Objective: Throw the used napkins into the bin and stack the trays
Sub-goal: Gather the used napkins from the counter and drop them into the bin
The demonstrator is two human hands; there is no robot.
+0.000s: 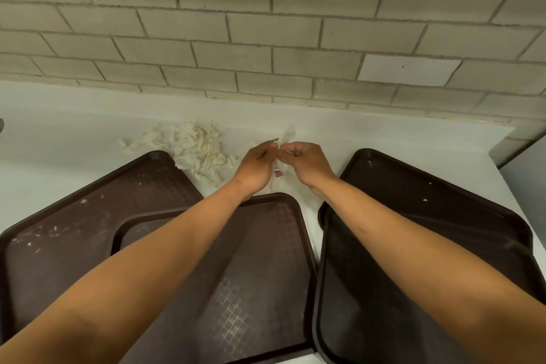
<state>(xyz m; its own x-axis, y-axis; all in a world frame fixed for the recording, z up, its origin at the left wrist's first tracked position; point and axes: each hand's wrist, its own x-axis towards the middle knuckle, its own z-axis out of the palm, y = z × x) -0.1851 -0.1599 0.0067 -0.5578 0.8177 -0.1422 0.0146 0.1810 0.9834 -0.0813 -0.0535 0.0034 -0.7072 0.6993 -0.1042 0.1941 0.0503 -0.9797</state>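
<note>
We are gathering the used napkins: our left hand (pixel 256 167) and right hand (pixel 304 161) meet over the white bench (pixel 74 133), each grip pinched on a napkin scrap (pixel 288 134) between them. The bigger napkin heap (pixel 201 148) lies just left, beside the left tray (pixel 59 227). Next, we judge, comes bunching everything together; no bin is in view, and the four trays remain unstacked.

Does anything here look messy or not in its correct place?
Yes. Crumpled napkins lie loose on the white counter by the wall. Small paper scraps dot the left tray, and the trays overlap crookedly, not stacked.
</note>
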